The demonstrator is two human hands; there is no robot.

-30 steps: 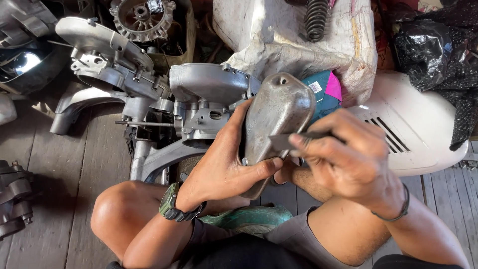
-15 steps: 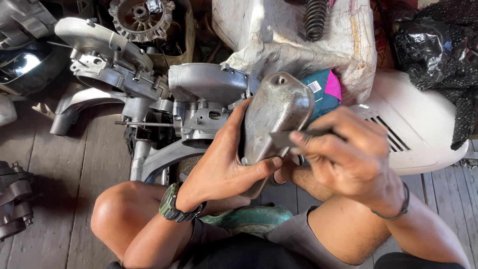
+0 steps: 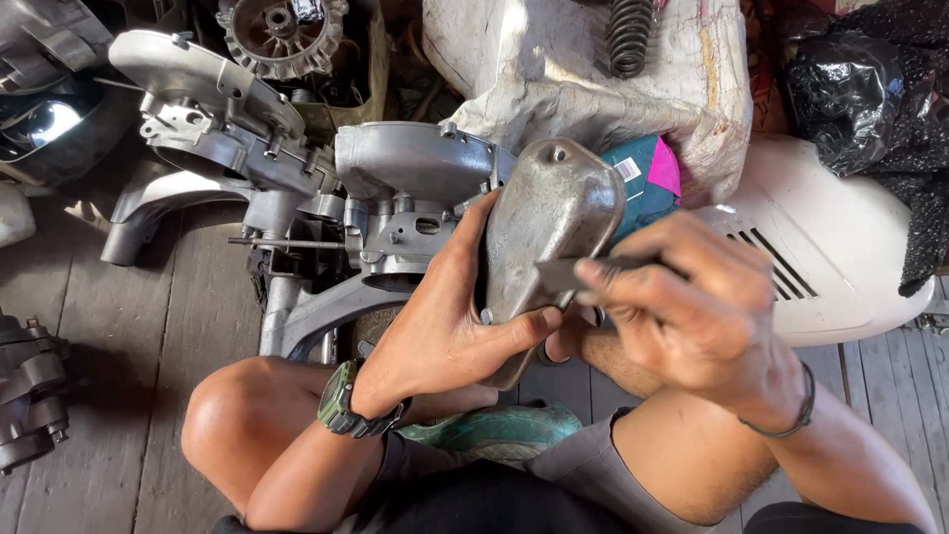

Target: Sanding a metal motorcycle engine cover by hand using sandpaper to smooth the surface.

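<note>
Above the person's lap, head view: the left hand (image 3: 445, 331) is gripping a grey metal engine cover (image 3: 549, 232), palm against its left edge, thumb pressing across its lower front. The cover is standing nearly upright, slightly tilted, with a small hole near its rounded top. The right hand (image 3: 697, 321) is closing its fingers (image 3: 618, 277) around a thin dark flat tool (image 3: 563, 275), whose tip is lying against the cover's face; what kind of tool it is cannot be made out, since the fingers are hiding most of it. A dark wristwatch (image 3: 346, 405) is sitting on the left wrist, a thin band (image 3: 791, 415) on the right.

Just behind the cover, a grey engine casing (image 3: 395, 188) is resting on the wooden plank floor (image 3: 148, 336). A teal and pink box (image 3: 647, 178) is showing beside the cover's upper right edge. A white scooter body panel (image 3: 820, 267) with slotted vents is lying to the right, a pale sack (image 3: 583, 89) with a black coil spring (image 3: 630, 35) on it further back. A green sandal (image 3: 494, 430) is lying under the bent knees.
</note>
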